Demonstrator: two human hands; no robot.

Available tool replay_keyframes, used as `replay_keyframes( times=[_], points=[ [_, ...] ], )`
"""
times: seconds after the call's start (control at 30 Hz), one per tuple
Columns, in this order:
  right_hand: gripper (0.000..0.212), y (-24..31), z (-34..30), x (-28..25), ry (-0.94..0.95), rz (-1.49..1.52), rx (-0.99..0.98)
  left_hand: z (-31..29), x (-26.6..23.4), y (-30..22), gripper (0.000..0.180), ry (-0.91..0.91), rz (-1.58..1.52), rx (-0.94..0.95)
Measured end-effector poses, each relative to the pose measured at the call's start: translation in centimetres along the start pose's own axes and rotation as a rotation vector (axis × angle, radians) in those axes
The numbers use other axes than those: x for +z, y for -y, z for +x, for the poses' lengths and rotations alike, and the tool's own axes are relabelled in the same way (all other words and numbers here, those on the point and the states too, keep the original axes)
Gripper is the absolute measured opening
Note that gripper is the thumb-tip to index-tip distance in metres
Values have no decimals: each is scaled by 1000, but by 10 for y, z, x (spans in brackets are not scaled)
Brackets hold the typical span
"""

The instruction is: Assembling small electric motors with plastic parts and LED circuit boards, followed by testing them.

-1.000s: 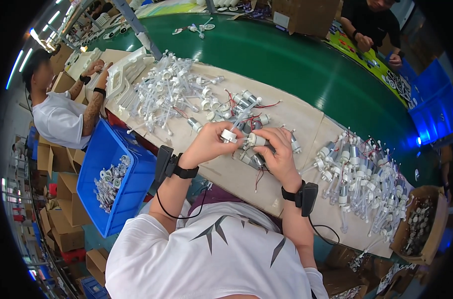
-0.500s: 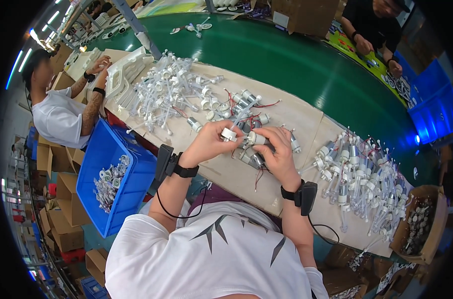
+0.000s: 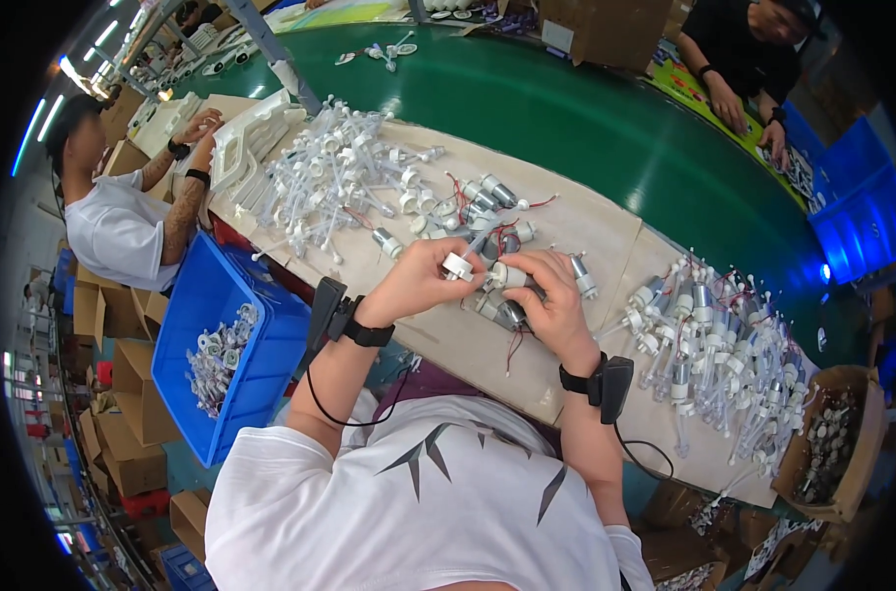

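Over the near part of the table, my left hand (image 3: 420, 280) pinches a white plastic cap (image 3: 458, 265) with a clear tube slanting up from it. Close beside it, my right hand (image 3: 554, 297) grips a small motor (image 3: 512, 277) by its body, its white end facing the cap. The two pieces nearly meet; whether they touch is hidden by my fingers. Just beyond my hands lie several silver motors (image 3: 497, 189) with red wires. Further left is a heap of white caps with clear tubes (image 3: 322, 167). To the right is a pile of motors joined to capped tubes (image 3: 704, 340).
A blue bin (image 3: 276, 340) of small parts stands left of the table. An open cardboard box (image 3: 860, 463) with parts is at the right end. Beyond the table runs a green conveyor belt (image 3: 556, 128). One person (image 3: 118, 231) sits at left, another (image 3: 738, 64) works across the belt.
My left hand has shifted slightly right with the cap, and its tube leans a little more to the right. The person across the belt has moved their hands lower over the belt's far edge.
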State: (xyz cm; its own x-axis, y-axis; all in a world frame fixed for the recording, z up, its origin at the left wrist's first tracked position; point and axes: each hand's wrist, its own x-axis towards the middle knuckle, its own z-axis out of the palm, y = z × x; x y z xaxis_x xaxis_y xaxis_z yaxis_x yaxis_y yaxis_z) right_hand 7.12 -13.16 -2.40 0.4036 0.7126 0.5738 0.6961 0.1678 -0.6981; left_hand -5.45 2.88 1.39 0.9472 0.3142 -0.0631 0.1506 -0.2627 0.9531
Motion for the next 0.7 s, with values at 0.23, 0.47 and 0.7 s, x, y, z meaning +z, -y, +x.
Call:
replay_keyframes(
  times=[0.23,0.47,0.7],
  points=[
    [35,2,-3,1,54,84,30,-1,-4,1,11,74,34,-12],
    [35,2,-6,6,91,137,56,-2,-6,2,11,107,124,28],
    [33,5,-5,7,46,224,199,1,-3,3,13,61,17,29]
  ],
)
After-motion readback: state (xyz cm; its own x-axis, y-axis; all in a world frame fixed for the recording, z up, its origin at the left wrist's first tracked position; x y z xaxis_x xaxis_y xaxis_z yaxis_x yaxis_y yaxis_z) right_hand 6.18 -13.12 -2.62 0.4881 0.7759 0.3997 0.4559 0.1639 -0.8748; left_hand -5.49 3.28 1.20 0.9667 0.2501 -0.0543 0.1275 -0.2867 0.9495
